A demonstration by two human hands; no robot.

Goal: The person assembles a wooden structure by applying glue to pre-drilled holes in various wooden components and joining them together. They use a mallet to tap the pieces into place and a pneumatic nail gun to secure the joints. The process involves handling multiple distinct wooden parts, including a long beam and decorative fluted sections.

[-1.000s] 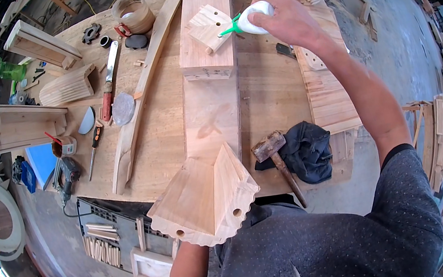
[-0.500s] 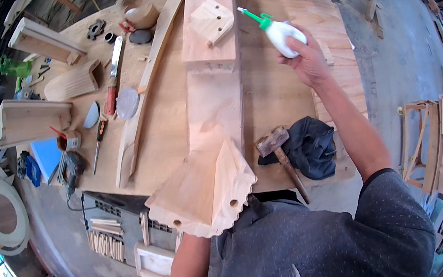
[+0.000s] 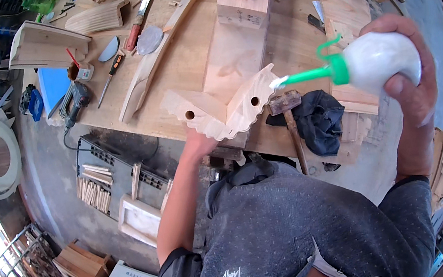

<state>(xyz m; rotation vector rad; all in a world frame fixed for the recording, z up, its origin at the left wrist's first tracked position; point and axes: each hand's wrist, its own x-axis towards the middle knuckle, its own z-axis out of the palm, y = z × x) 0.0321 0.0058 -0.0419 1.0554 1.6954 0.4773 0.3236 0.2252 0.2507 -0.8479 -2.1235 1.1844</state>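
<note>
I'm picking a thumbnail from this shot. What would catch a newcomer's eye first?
The white glue bottle with its green nozzle, gripped in the right hand at the right, its tip at the scalloped wooden piece. The left hand holds that piece from below at the workbench edge. A hammer lies beside a dark cloth.

Single head-worn fisheye view, looking steeply down from above the chest onto a wooden workbench (image 3: 187,68) and concrete floor (image 3: 46,166). Upright, unmirrored; straight edges bowed toward a dark circular rim. Very near the right hand (image 3: 405,71) and its white glue bottle (image 3: 377,58), large at right. Left hand (image 3: 199,142) at the bench's near edge, mid-frame. Grey shirt (image 3: 282,227) filling the lower frame. No second view.
</note>
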